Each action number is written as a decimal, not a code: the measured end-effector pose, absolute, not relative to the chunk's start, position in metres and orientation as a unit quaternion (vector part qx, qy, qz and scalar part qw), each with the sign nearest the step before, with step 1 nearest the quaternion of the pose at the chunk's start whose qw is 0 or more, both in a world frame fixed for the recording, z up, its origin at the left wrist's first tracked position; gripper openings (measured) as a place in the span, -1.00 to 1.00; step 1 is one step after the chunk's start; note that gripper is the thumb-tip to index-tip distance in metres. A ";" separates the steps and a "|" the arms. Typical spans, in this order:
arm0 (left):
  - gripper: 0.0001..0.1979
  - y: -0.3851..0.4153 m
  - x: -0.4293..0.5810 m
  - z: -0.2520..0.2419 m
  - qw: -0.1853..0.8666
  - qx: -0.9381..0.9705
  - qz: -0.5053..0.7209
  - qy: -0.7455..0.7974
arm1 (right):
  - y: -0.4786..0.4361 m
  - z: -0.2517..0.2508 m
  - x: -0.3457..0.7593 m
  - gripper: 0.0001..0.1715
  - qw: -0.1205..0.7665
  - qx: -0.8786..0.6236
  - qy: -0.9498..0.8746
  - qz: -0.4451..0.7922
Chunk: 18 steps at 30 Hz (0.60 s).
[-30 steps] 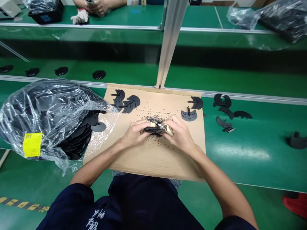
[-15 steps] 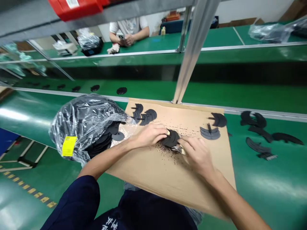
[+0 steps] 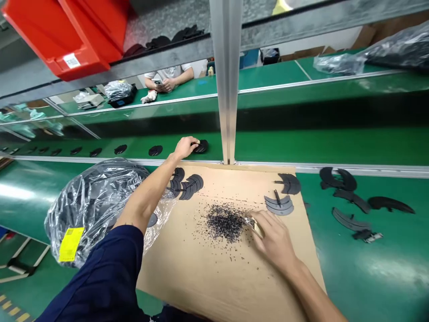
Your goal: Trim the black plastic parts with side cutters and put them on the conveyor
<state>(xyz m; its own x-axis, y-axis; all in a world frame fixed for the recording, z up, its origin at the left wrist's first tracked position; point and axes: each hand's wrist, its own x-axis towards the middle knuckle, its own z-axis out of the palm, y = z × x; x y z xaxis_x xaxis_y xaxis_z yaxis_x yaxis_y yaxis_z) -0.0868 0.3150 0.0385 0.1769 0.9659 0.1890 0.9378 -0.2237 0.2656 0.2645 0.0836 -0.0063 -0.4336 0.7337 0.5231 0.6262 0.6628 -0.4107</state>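
My left hand [image 3: 185, 147] reaches out over the green strip beyond the work surface. Its fingers are closed on a round black plastic part [image 3: 201, 146], right at the strip. Above the brown cardboard sheet [image 3: 187, 264], my right hand [image 3: 274, 238] grips a small silver-tipped hand tool [image 3: 248, 221]; the palm covers most of it, so its kind is unclear. Beside the tool's tip lies a heap of tiny black scraps [image 3: 224, 222]. Fanned black curved pieces rest at the cardboard's upper left [image 3: 191, 186] and upper right [image 3: 279, 205].
A clear plastic bag of black parts [image 3: 100, 197] sits on the left, partly behind my arm. Several black discs [image 3: 155, 150] line the green strip. An upright metal post [image 3: 228, 98] and a shelf with a red bin [image 3: 72, 36] stand ahead. Opposite, a person [image 3: 169, 82] holds a phone.
My left hand has carried the round black part from the cardboard out to the green strip. My right hand stays near the scraps, which now show uncovered. The view has shifted.
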 end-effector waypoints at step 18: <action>-0.92 0.158 -0.079 0.040 0.171 0.793 0.124 0.571 | 0.081 0.001 0.246 -0.76 0.355 -0.377 -0.853 0.061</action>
